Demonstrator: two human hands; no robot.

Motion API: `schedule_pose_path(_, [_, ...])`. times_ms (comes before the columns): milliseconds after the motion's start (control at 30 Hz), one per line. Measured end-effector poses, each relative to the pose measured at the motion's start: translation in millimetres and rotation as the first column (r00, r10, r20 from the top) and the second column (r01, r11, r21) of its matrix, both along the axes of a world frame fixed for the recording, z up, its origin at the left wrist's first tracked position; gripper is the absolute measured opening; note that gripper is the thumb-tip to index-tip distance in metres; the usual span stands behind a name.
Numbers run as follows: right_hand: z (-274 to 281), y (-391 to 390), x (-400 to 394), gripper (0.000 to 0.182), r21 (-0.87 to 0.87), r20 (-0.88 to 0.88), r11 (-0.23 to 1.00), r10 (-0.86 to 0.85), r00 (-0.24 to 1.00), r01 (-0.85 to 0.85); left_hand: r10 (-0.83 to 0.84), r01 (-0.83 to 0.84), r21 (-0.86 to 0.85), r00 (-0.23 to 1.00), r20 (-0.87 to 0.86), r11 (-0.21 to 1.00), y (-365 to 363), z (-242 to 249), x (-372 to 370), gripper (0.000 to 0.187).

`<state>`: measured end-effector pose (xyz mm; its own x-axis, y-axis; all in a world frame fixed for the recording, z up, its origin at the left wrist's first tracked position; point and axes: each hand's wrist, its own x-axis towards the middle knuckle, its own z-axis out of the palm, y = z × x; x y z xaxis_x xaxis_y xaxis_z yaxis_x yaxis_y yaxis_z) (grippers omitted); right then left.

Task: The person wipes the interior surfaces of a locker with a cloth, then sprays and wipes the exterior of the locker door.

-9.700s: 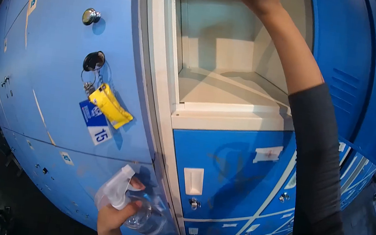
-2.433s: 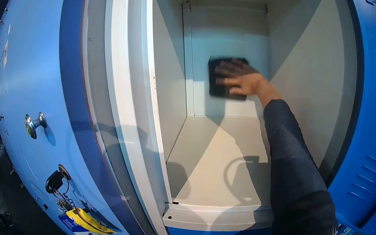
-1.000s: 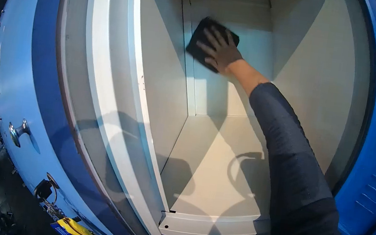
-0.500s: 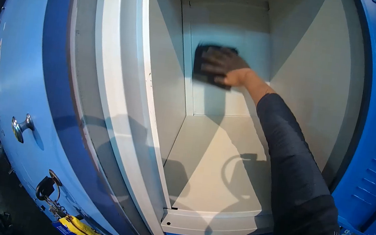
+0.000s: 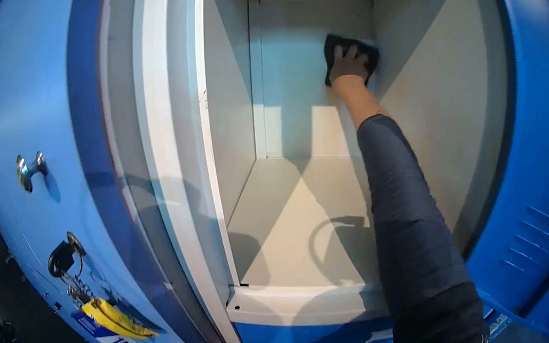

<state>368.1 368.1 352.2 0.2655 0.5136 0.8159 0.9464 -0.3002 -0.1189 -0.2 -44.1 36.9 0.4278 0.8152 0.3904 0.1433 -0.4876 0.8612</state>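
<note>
Up in the head view, the right hand (image 5: 351, 62) lies flat with fingers spread on a dark cloth (image 5: 349, 55), pressing it against the back wall (image 5: 295, 70) of the open locker (image 5: 295, 223), close to the upper right corner. No left hand shows.

Locker room or changing area, with a bank of storage lockers. Evidence: blue painted metal locker doors (image 5: 28, 90) standing side by side, one with a round chrome knob (image 5: 26, 168); a lock with key ring carrying a yellow plastic tag (image 5: 113, 319) and a blue-and-white number label reading 15 (image 5: 115, 341); one open compartment with pale grey metal walls and floor (image 5: 296, 216); louvred vent slots pressed into the blue open door (image 5: 529, 240); further small blue compartments below.
</note>
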Motion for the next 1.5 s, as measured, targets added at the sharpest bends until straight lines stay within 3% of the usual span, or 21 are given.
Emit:
schedule_pose_path(100, [-37.2, 6.1, 3.6, 0.054, -0.121, 0.084, 0.993, 0.023, 0.996, -0.013, -0.017, 0.073, -0.179, 0.954, 0.299, 0.981, -1.5, -18.8, 4.0, 0.064])
schedule_pose_path(133, [-45.1, 1.0, 6.2, 0.052, -0.280, 0.042, 0.955, 0.120, 0.992, -0.104, -0.052, 0.072, -0.106, 0.983, 0.178, 0.992, 2.5, -24.8, -3.5, 0.058])
schedule_pose_path(200, [-48.7, -35.4, 2.8, 0.050, -0.606, -0.325, 0.607, 0.401, 0.857, -0.514, -0.055, 0.092, -0.146, 0.969, 0.239, 0.985, 1.0, -24.1, -1.7, 0.055])
schedule_pose_path(267, [-41.6, -72.0, -26.1, 0.047, -0.748, -0.381, 0.333, 0.495, 0.781, -0.575, -0.096, 0.107, -0.037, 0.972, 0.213, 0.994, 17.0, -41.1, -7.5, 0.057])
schedule_pose_path(333, [-40.6, -117.8, -58.4, 0.044, -0.543, -0.402, 0.398, 0.650, 0.645, -0.739, -0.076, 0.093, -0.091, 0.981, 0.176, 0.992, 22.6, -52.5, -14.8, 0.060])
schedule_pose_path(367, [-42.9, -111.8, -66.5, 0.045, -0.412, -0.482, 0.328, 0.713, 0.509, -0.850, -0.070, 0.090, -0.123, 0.986, 0.154, 0.988, 23.4, -52.5, -14.8, 0.061])
schedule_pose_path(400, [-45.7, -142.1, -81.1, 0.044, -0.355, -0.414, 0.360, 0.767, 0.491, -0.863, 0.053, -0.040, -0.057, 0.966, 0.254, 0.998, 13.1, -30.8, 6.8, 0.046])
schedule_pose_path(500, [-60.4, -226.0, -110.6, 0.036, -0.145, -0.177, 0.438, 0.871, 0.458, -0.887, 0.110, -0.056, -0.183, 0.947, 0.303, 0.982, 1.3, -20.0, 13.6, 0.052])
schedule_pose_path(600, [-109.5, -332.0, -127.1, 0.031, 0.002, 0.093, 0.508, 0.857, 0.506, -0.861, -0.016, -0.003, 0.070, 0.960, 0.279, 0.998, 11.3, -44.8, 6.8, 0.051])
schedule_pose_path(667, [-159.7, -384.9, -107.9, 0.022, 0.014, 0.178, 0.331, 0.928, 0.328, -0.944, -0.002, -0.022, 0.092, 0.966, 0.258, 0.995, 5.3, -50.3, 7.6, 0.050])
schedule_pose_path(700, [-184.5, -412.9, -96.8, 0.023, -0.020, 0.198, 0.397, 0.901, 0.386, -0.918, 0.009, -0.024, 0.052, 0.965, 0.263, 0.998, -0.5, -50.9, 8.7, 0.048])
schedule_pose_path(800, [-255.3, -481.2, -67.4, 0.029, -0.091, -0.297, 0.389, 0.868, 0.398, -0.917, 0.034, -0.025, -0.038, 0.966, 0.258, 0.999, -16.7, -51.7, 8.5, 0.057])
schedule_pose_path(833, [-289.5, -487.4, -52.6, 0.030, 0.016, -0.564, 0.341, 0.779, 0.273, -0.940, 0.033, -0.021, -0.045, 0.956, 0.290, 0.999, -19.5, -56.0, 9.5, 0.056])
schedule_pose_path(867, [-330.7, -487.6, -32.7, 0.035, 0.210, -0.778, 0.284, 0.629, 0.016, -0.936, 0.029, -0.011, -0.059, 0.947, 0.319, 0.998, -22.8, -62.7, 11.2, 0.054])
schedule_pose_path(900, [-375.0, -484.0, -14.6, 0.040, 0.448, -0.762, 0.226, 0.603, -0.237, -0.865, 0.024, 0.001, -0.072, 0.938, 0.346, 0.997, -25.0, -69.4, 13.4, 0.053])
schedule_pose_path(967, [-424.9, -492.8, -18.1, 0.045, 0.814, -0.577, 0.364, 0.595, -0.559, -0.453, -0.017, 0.024, -0.018, 0.947, 0.322, 1.000, -27.8, -86.3, 16.2, 0.047])
schedule_pose_path(1033, [-457.2, -501.6, -11.8, 0.044, 0.806, -0.581, 0.510, 0.583, -0.568, -0.302, -0.085, 0.087, 0.005, 0.950, 0.301, 0.996, -32.1, -92.3, 21.8, 0.042])
schedule_pose_path(1133, [-515.6, -513.7, 13.3, 0.040, 0.914, -0.262, 0.396, 0.408, -0.875, -0.089, -0.199, 0.204, 0.018, 0.925, 0.323, 0.979, -47.4, -88.2, 40.8, 0.032])
schedule_pose_path(1367, [-560.2, -568.0, -41.5, 0.047, 0.833, -0.264, 0.551, 0.303, -0.916, -0.058, -0.292, 0.293, 0.060, 0.874, 0.387, 0.954, -93.2, -92.8, 85.4, 0.057])
schedule_pose_path(1433, [-533.7, -594.5, -87.1, 0.057, 0.685, -0.448, 0.712, 0.249, -0.859, -0.151, -0.309, 0.320, 0.037, 0.872, 0.378, 0.947, -112.1, -94.8, 104.7, 0.056])
schedule_pose_path(1500, [-530.0, -624.5, -108.3, 0.066, 0.647, -0.439, 0.744, 0.182, -0.880, -0.169, -0.334, 0.347, 0.043, 0.851, 0.405, 0.937, -133.8, -100.3, 125.3, 0.057])
